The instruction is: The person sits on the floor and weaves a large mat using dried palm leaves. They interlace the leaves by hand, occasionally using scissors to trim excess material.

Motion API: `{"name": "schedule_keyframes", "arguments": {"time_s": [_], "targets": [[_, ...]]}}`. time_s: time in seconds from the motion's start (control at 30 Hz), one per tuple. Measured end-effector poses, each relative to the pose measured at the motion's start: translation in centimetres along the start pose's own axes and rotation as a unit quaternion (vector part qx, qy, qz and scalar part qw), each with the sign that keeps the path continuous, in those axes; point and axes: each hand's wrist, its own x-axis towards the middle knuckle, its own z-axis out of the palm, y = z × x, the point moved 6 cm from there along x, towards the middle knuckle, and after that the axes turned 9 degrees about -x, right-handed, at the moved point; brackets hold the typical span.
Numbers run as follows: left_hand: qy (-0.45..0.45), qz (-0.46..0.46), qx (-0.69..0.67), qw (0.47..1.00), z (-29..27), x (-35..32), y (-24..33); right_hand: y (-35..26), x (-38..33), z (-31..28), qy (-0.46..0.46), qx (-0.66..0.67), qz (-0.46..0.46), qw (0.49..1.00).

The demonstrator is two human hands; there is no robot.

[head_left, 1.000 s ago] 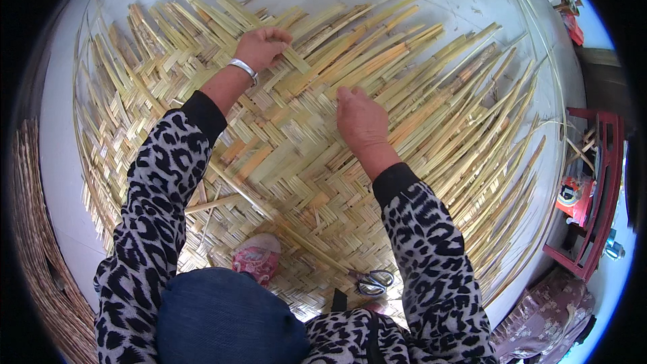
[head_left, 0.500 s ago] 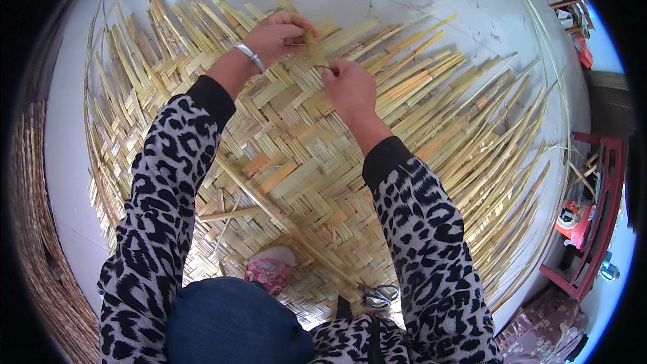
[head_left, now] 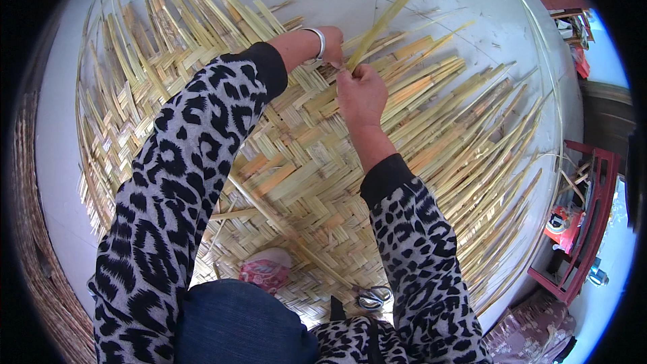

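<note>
Standing out above the far part of the woven mat [head_left: 300, 138], a flat yellow-green strip [head_left: 384, 23] slanted away and to the right, its upper end clear of the weave. The right hand [head_left: 364, 94], over the mat's far half, was closed with thumb and fingers pinched on the strip's lower end, presumably to govern its angle. The left hand [head_left: 329, 44], just beyond it over the mat, was bent at the wrist below a silver bracelet [head_left: 321, 42]. Its fingertips were hidden; whether they also gripped the strip could not be told.

Loose strip ends [head_left: 465, 141] fanned out along the mat's far and right sides, apparently left long because those edges were unfinished. A long, narrow stick [head_left: 283, 229] lay diagonally across the mat's near part. A pink shoe [head_left: 266, 269] rested on the near part, its weight probably keeping the mat from sliding. Scissors [head_left: 373, 298] lay at the mat's near edge, seemingly within easy reach.

Outward, a dark red wooden frame [head_left: 586, 229] and a patterned cloth [head_left: 532, 327] were right of the mat; a rough brown bundle [head_left: 44, 229] was left of it.
</note>
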Motion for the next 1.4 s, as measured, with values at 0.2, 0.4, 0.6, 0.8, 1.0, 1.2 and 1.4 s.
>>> {"name": "schedule_keyframes", "arguments": {"time_s": [0.2,0.4,0.6,0.8,1.0,1.2,1.4], "targets": [[0.000,0.021,-0.102,0.995,-0.9,-1.3,-1.1,1.4,-0.2,1.1,-0.002,0.182,0.068,0.981],[-0.005,0.043,-0.250,0.967,-0.9,-3.3,-1.7,2.1,-0.3,1.7,-0.016,0.267,0.127,0.955],[-0.042,0.069,-0.432,0.898,-0.5,-4.7,-1.3,2.6,0.5,3.3,-0.052,0.179,0.042,0.982],[-0.008,0.029,-0.528,0.849,-0.1,-4.2,-3.0,3.4,0.9,4.4,-0.084,0.119,-0.023,0.989],[0.195,-0.007,-0.424,0.884,-0.9,-4.5,-6.9,3.3,-0.4,4.0,-0.032,0.126,-0.028,0.991],[0.311,0.002,-0.101,0.945,-1.1,-6.7,-6.4,1.8,-2.8,3.1,-0.010,0.011,-0.123,0.992],[0.301,-0.010,-0.066,0.951,-1.1,-7.4,-6.4,0.5,-5.3,1.4,-0.049,-0.039,-0.238,0.969]]}}
